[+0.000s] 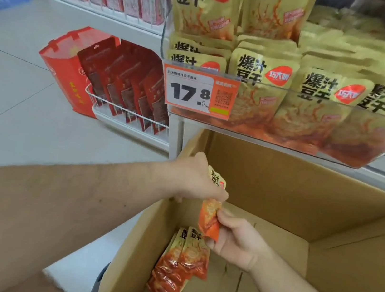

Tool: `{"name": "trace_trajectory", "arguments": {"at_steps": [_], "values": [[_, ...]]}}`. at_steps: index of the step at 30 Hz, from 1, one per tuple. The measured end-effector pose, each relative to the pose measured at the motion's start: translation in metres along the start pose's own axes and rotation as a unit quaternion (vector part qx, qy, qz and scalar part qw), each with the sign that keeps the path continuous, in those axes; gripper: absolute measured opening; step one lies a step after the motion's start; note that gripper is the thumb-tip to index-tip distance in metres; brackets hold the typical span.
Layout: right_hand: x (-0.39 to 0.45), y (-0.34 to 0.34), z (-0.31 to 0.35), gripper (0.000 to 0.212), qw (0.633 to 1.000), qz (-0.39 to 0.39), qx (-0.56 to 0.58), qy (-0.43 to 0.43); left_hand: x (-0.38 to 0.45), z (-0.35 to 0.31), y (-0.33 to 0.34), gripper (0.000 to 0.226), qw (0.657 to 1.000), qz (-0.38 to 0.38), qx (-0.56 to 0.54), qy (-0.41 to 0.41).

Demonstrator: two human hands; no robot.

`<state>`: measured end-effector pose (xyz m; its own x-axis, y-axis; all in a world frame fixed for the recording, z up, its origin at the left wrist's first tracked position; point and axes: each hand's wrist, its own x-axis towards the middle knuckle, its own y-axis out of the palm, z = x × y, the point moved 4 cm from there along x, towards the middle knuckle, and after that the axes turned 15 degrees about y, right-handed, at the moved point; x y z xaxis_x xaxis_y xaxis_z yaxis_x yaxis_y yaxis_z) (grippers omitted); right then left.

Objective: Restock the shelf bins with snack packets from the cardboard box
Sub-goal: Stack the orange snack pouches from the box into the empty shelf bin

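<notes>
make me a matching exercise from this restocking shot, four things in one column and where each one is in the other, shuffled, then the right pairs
Things
1. held packet
2. spare packets
3. price tag
4. red packets

Places
A. in the white wire basket at the left
B. clipped to the front of the clear shelf bin
C. between the left hand and right hand, above the cardboard box
D. leaning against the box's inner left wall

Pairs: 1-C, 2-D, 3-B, 4-A
</notes>
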<state>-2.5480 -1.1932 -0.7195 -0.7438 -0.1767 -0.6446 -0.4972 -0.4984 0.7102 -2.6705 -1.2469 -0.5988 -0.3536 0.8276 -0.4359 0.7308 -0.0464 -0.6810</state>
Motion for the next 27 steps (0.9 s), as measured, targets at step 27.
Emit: {"name": "trace_trajectory", "arguments": {"at_steps": [27], "values": [[-0.007, -0.078, 0.01, 0.017, 0.89, -0.422, -0.161, -0.056, 0.0, 0.022, -0.007, 0.08, 0.981, -0.077, -0.176, 0.028]]}}
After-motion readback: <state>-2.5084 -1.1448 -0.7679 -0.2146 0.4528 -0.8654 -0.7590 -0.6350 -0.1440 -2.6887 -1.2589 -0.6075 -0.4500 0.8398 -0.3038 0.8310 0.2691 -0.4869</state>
